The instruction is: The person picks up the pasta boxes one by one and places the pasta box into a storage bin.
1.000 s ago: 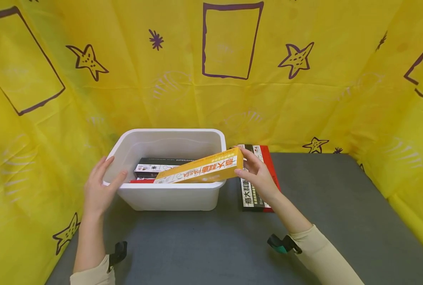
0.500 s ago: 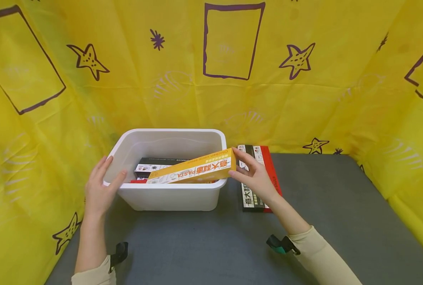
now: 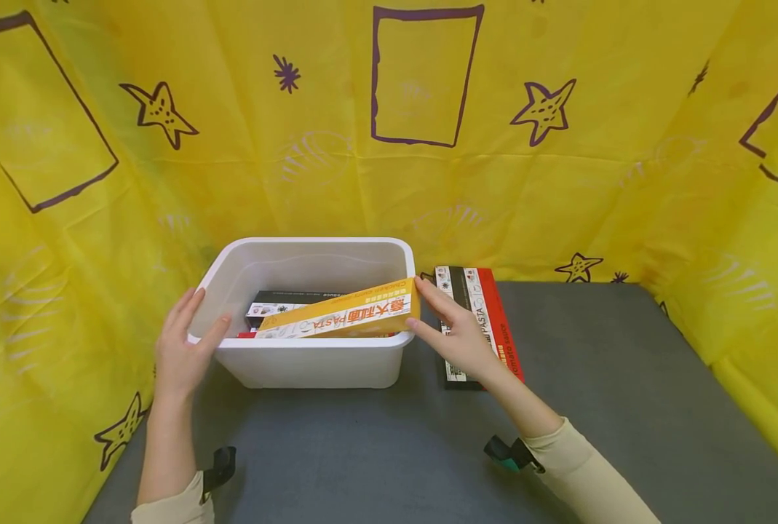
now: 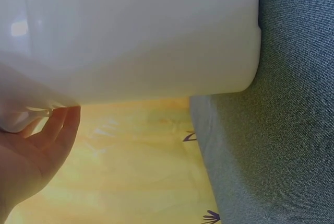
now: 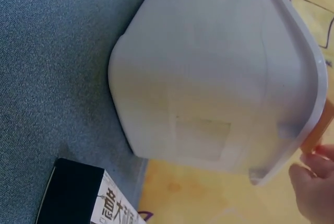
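From where I stand, the yellow pasta box (image 3: 339, 311) runs leftward and down from the fingers of the right hand (image 3: 457, 331), its near end raised in their pinch, its far end down inside the white tub (image 3: 310, 367). Thumb and forefinger span that end, thumb on the lower front corner, forefinger on the upper back one. The left hand (image 3: 185, 342) grips the tub's rim, thumb over the inner side, fingers outside. Just beyond the left thumb, a black box (image 3: 290, 298) lies in the tub, partly under the yellow one; to the right of the pinching fingers, black and red boxes (image 3: 493, 320) lie on the table.

I'd judge the yellow box light, stiff thin card, a little slick, its corners easily dented under a hard squeeze. An end hold should do for tilting it; for a level carry, the fingers would sit better round its middle
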The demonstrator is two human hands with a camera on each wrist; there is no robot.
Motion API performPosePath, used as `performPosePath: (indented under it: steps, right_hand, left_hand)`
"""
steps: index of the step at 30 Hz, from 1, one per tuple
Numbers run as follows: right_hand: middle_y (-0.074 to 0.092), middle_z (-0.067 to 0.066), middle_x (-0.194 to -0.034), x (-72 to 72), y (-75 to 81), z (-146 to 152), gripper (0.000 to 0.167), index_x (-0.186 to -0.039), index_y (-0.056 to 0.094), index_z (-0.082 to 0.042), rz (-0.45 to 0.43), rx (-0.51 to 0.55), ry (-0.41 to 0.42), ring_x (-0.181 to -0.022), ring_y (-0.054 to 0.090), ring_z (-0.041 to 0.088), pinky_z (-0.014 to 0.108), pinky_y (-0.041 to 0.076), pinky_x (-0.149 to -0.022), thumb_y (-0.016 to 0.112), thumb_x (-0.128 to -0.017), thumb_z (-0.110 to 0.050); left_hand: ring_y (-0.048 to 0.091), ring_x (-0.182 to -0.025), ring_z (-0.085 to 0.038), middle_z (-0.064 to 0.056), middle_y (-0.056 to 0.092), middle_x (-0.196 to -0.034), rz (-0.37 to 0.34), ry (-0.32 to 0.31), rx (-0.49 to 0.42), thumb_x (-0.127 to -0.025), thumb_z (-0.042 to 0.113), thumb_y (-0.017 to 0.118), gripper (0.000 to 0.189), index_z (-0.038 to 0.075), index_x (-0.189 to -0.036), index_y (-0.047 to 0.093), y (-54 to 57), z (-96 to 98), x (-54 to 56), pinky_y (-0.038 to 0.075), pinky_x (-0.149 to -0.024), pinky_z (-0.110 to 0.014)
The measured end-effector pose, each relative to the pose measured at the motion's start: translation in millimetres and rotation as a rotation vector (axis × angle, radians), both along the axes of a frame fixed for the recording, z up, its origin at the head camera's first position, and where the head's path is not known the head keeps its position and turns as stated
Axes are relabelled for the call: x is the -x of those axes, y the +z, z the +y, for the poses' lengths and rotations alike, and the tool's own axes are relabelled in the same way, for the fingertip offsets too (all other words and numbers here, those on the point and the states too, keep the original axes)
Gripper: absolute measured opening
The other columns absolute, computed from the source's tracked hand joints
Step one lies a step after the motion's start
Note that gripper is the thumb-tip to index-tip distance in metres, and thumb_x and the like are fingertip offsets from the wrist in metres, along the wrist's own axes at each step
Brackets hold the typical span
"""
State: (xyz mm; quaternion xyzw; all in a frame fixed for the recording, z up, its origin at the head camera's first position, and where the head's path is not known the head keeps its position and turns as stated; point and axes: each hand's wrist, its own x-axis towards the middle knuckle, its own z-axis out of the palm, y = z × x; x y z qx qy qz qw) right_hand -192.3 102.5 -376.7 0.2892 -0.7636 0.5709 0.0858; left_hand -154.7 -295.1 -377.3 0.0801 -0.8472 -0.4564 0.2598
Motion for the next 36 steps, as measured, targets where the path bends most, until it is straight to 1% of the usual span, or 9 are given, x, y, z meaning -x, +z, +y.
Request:
performPosePath:
  steps: [6,8,11,15,20,26,28,33,36]
  right_hand:
    - [0.038,0.003,-0.153,-3.9,1.3,-3.6,0.066,-0.149,0.042,-0.016,0.028,-0.123,-0.069,-0.143,0.027,0.014,0.043,0.027,-0.112,0.071,-0.090,-0.022]
    - [0.038,0.006,-0.153,-4.5,1.7,-5.3,0.065,-0.148,0.043,-0.015,0.043,-0.137,-0.074,-0.143,0.028,0.015,0.044,0.026,-0.112,0.071,-0.090,-0.021]
    - [0.041,0.005,-0.151,-5.4,2.5,-7.0,0.061,-0.146,0.046,-0.014,0.072,-0.154,-0.074,-0.143,0.028,0.017,0.045,0.025,-0.113,0.070,-0.091,-0.020]
    - [0.043,0.002,-0.150,-6.8,2.8,-8.1,0.048,-0.140,0.054,-0.011,0.103,-0.163,-0.049,-0.144,0.027,0.016,0.049,0.024,-0.112,0.066,-0.093,-0.019]
    - [0.043,-0.003,-0.150,-10.1,1.0,-7.3,0.041,-0.135,0.060,-0.010,0.097,-0.163,-0.039,-0.144,0.025,0.014,0.053,0.023,-0.112,0.065,-0.094,-0.017]
    - [0.046,0.003,-0.148,-14.9,-2.3,-1.5,0.042,-0.134,0.061,-0.013,0.101,-0.142,-0.090,-0.142,0.031,0.018,0.052,0.027,-0.110,0.067,-0.092,-0.016]
    - [0.046,0.001,-0.148,-16.0,-4.2,2.0,0.043,-0.134,0.060,-0.014,0.097,-0.132,-0.108,-0.141,0.034,0.018,0.052,0.029,-0.109,0.067,-0.092,-0.016]
    - [0.046,-0.004,-0.146,-16.8,-11.3,12.4,0.046,-0.137,0.057,-0.016,0.053,-0.107,-0.153,-0.137,0.038,0.015,0.047,0.033,-0.108,0.067,-0.093,-0.014]
    - [0.046,0.002,-0.146,-16.7,-16.2,19.0,0.050,-0.139,0.054,-0.013,0.014,-0.058,-0.166,-0.137,0.039,0.018,0.045,0.033,-0.109,0.067,-0.092,-0.009]
  left_hand:
    - [0.031,-0.141,-0.031,-0.005,0.038,-0.153,-0.006,0.008,-0.026,-0.089,0.027,0.065,0.061,0.014,-0.146,0.047,-1.1,1.0,-0.8,0.022,-0.110,-0.058]
    - [0.031,-0.141,-0.030,-0.005,0.038,-0.153,-0.002,0.009,-0.029,-0.089,0.027,0.064,0.060,0.014,-0.146,0.047,-1.1,1.2,-1.1,0.022,-0.110,-0.057]
    - [0.031,-0.140,-0.031,-0.006,0.038,-0.153,0.004,0.008,-0.028,-0.089,0.026,0.064,0.060,0.013,-0.146,0.047,-0.9,0.7,-1.1,0.022,-0.110,-0.057]
    - [0.032,-0.140,-0.032,-0.008,0.039,-0.152,0.012,0.008,-0.017,-0.089,0.024,0.066,0.060,0.013,-0.145,0.048,-1.4,-0.3,-0.6,0.022,-0.111,-0.056]
    - [0.032,-0.140,-0.031,-0.007,0.039,-0.152,0.013,0.009,-0.019,-0.088,0.023,0.066,0.060,0.013,-0.145,0.048,-1.2,0.3,-0.7,0.021,-0.111,-0.054]
    - [0.030,-0.141,-0.032,-0.008,0.038,-0.153,0.008,0.000,-0.032,-0.089,0.023,0.065,0.060,0.013,-0.146,0.047,-0.7,2.0,-1.1,0.020,-0.111,-0.056]
    - [0.030,-0.141,-0.031,-0.007,0.038,-0.153,0.003,0.002,-0.038,-0.089,0.024,0.065,0.060,0.013,-0.146,0.047,-0.7,2.4,-1.4,0.020,-0.111,-0.056]
    - [0.030,-0.141,-0.029,-0.004,0.037,-0.153,-0.010,0.012,-0.048,-0.090,0.027,0.064,0.061,0.016,-0.147,0.046,-0.9,2.8,-2.3,0.020,-0.111,-0.056]
    - [0.030,-0.141,-0.029,-0.004,0.037,-0.153,-0.011,0.015,-0.052,-0.090,0.028,0.064,0.061,0.016,-0.146,0.046,-1.2,2.8,-2.7,0.020,-0.111,-0.056]
